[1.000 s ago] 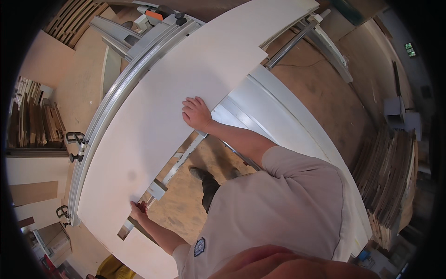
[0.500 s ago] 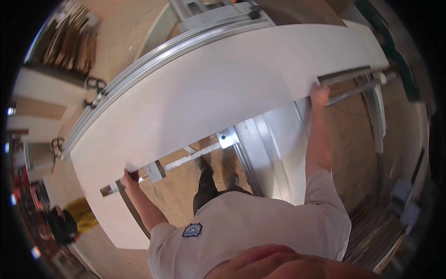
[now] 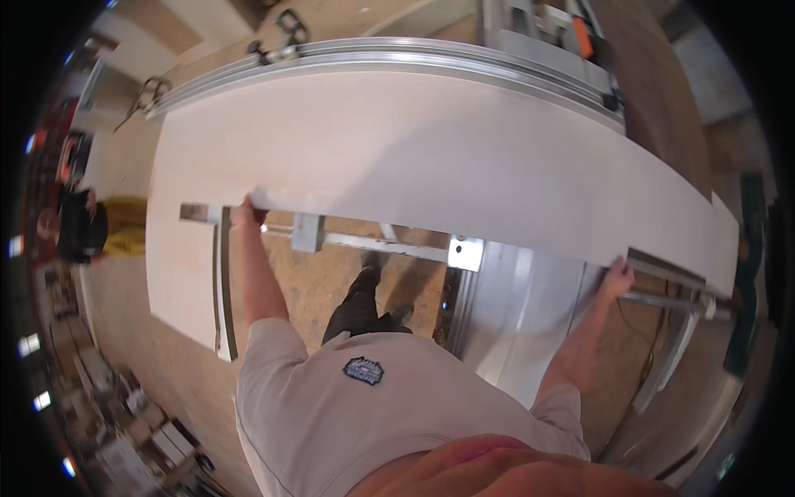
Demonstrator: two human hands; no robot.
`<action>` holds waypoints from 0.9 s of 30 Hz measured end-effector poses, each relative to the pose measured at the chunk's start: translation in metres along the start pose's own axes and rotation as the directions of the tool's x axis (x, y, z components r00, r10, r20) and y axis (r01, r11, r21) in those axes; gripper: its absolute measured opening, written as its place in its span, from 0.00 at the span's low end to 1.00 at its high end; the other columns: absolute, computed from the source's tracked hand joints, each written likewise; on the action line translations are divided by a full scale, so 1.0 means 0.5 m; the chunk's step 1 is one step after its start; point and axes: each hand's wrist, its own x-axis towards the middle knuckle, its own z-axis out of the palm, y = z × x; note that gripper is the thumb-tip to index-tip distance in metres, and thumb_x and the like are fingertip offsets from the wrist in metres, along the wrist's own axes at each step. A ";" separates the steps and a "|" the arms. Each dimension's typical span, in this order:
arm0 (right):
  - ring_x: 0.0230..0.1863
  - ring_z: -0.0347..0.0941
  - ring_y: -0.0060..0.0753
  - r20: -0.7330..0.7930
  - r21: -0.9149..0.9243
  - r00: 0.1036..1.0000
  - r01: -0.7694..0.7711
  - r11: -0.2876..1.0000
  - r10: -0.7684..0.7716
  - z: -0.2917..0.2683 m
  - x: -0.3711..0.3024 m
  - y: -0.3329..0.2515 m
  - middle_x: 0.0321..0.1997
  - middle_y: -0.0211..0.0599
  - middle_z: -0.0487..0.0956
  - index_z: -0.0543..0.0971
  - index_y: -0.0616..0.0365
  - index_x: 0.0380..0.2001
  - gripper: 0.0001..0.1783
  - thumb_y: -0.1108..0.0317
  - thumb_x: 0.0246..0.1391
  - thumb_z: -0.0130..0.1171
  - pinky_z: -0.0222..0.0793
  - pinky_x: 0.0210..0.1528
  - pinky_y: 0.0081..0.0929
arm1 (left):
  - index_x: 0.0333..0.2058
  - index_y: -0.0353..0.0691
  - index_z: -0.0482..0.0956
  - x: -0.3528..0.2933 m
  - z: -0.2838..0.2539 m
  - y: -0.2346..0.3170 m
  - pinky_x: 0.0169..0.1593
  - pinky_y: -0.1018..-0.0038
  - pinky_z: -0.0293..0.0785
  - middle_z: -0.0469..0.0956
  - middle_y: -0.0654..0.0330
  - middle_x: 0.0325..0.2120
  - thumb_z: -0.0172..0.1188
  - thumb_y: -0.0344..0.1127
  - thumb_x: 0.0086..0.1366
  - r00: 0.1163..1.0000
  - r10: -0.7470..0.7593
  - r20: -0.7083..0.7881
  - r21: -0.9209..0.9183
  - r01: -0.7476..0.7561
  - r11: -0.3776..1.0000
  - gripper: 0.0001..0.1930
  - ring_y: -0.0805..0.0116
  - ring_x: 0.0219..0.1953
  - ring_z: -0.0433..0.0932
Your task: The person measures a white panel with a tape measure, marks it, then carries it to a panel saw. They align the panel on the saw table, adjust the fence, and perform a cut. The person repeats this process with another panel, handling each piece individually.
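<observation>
A long pale board (image 3: 389,149) lies across a sliding-table machine, its far edge close along a metal fence (image 3: 464,50). My left hand (image 3: 248,217) is closed on the board's near edge, thumb on top, close to the inner corner where a wide flap of the board reaches toward me. Farther right, my right hand (image 3: 616,280) grips the same near edge beside a notch (image 3: 662,269). The fingers of both hands are partly hidden under the board. Below the edge, between my arms, shows the silver sliding table (image 3: 517,306).
Clamp-like stops (image 3: 291,31) sit on the fence at the upper left. A metal support bar (image 3: 373,246) runs under the board, above my feet. Another person (image 3: 87,224) in black and yellow is at the far left. Boxes and offcuts (image 3: 137,422) crowd the lower left.
My view has turned, so the board and fence now lie more level across the picture. Both hands keep hold of the near edge at about the same places.
</observation>
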 end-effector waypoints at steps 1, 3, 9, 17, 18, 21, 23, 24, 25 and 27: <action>0.36 0.77 0.45 -0.061 -0.079 0.997 0.048 0.996 -0.053 0.003 -0.004 0.000 0.36 0.50 0.82 0.82 0.68 0.40 0.24 0.55 0.54 0.66 0.73 0.42 0.37 | 0.48 0.37 0.77 0.017 -0.005 0.004 0.42 0.57 0.85 0.82 0.53 0.43 0.48 0.46 0.74 0.998 -0.046 0.040 -0.050 0.048 0.998 0.19 0.54 0.41 0.83; 0.45 0.76 0.50 -0.029 0.013 1.000 -0.013 1.000 0.014 0.001 -0.012 -0.006 0.45 0.53 0.79 0.81 0.67 0.44 0.25 0.55 0.52 0.68 0.72 0.50 0.39 | 0.51 0.37 0.76 0.040 -0.010 0.014 0.41 0.59 0.85 0.82 0.55 0.43 0.45 0.45 0.75 0.998 -0.032 0.047 -0.019 0.033 0.999 0.19 0.56 0.42 0.83; 0.39 0.77 0.42 0.105 0.077 0.993 -0.068 0.995 0.060 -0.029 -0.026 -0.054 0.40 0.47 0.81 0.83 0.64 0.42 0.24 0.54 0.50 0.70 0.73 0.45 0.35 | 0.45 0.43 0.78 0.015 -0.008 0.054 0.22 0.69 0.76 0.84 0.59 0.31 0.48 0.49 0.74 0.997 -0.003 -0.071 0.127 0.012 0.992 0.17 0.61 0.24 0.82; 0.34 0.82 0.43 0.046 0.090 0.953 -0.303 0.949 0.300 -0.033 -0.029 -0.091 0.31 0.48 0.84 0.86 0.60 0.37 0.22 0.50 0.50 0.67 0.75 0.41 0.34 | 0.43 0.42 0.79 -0.039 0.041 0.065 0.22 0.69 0.78 0.84 0.55 0.30 0.43 0.51 0.75 0.995 -0.003 -0.097 0.014 0.004 1.000 0.21 0.60 0.24 0.82; 0.33 0.82 0.41 0.047 0.130 0.947 -0.322 0.938 0.318 -0.036 -0.031 -0.088 0.32 0.46 0.85 0.86 0.59 0.37 0.20 0.53 0.51 0.67 0.75 0.41 0.33 | 0.43 0.42 0.79 -0.039 0.040 0.062 0.21 0.69 0.77 0.84 0.55 0.29 0.43 0.51 0.74 0.996 -0.015 -0.085 0.039 0.018 0.999 0.21 0.60 0.24 0.82; 0.33 0.79 0.30 0.113 0.216 0.949 -0.312 0.925 0.293 -0.042 -0.038 -0.071 0.32 0.38 0.85 0.86 0.60 0.40 0.18 0.57 0.53 0.67 0.74 0.40 0.28 | 0.42 0.42 0.79 -0.028 0.030 0.068 0.20 0.70 0.76 0.83 0.55 0.28 0.43 0.52 0.74 0.997 -0.040 -0.065 0.094 0.046 0.994 0.21 0.61 0.22 0.81; 0.34 0.78 0.27 0.156 0.290 0.955 -0.289 0.912 0.253 -0.040 -0.038 -0.056 0.34 0.36 0.86 0.86 0.61 0.40 0.16 0.59 0.55 0.66 0.73 0.40 0.26 | 0.42 0.43 0.80 -0.013 0.022 0.072 0.20 0.70 0.75 0.83 0.55 0.27 0.44 0.52 0.74 0.997 -0.054 -0.055 0.112 0.060 0.992 0.21 0.61 0.21 0.80; 0.34 0.78 0.26 0.176 0.266 0.947 -0.309 0.913 0.269 -0.038 -0.037 -0.049 0.34 0.35 0.85 0.86 0.61 0.41 0.15 0.61 0.56 0.65 0.73 0.41 0.26 | 0.41 0.43 0.80 -0.005 0.020 0.075 0.19 0.70 0.74 0.83 0.55 0.26 0.44 0.52 0.74 0.997 -0.058 -0.052 0.118 0.064 0.991 0.21 0.62 0.21 0.80; 0.35 0.77 0.25 0.176 0.265 0.951 -0.295 0.918 0.255 -0.035 -0.036 -0.043 0.34 0.35 0.85 0.85 0.61 0.41 0.15 0.62 0.57 0.65 0.73 0.41 0.25 | 0.41 0.43 0.80 0.001 0.017 0.076 0.19 0.70 0.74 0.83 0.55 0.25 0.44 0.53 0.74 0.996 -0.069 -0.048 0.122 0.074 0.990 0.21 0.62 0.20 0.79; 0.35 0.76 0.23 0.188 0.291 0.953 -0.286 0.913 0.239 -0.030 -0.033 -0.033 0.35 0.34 0.85 0.85 0.61 0.42 0.14 0.64 0.58 0.63 0.72 0.42 0.24 | 0.41 0.43 0.80 0.014 0.015 0.081 0.18 0.71 0.73 0.82 0.55 0.24 0.44 0.53 0.74 0.997 -0.075 -0.036 0.135 0.079 0.988 0.22 0.63 0.19 0.79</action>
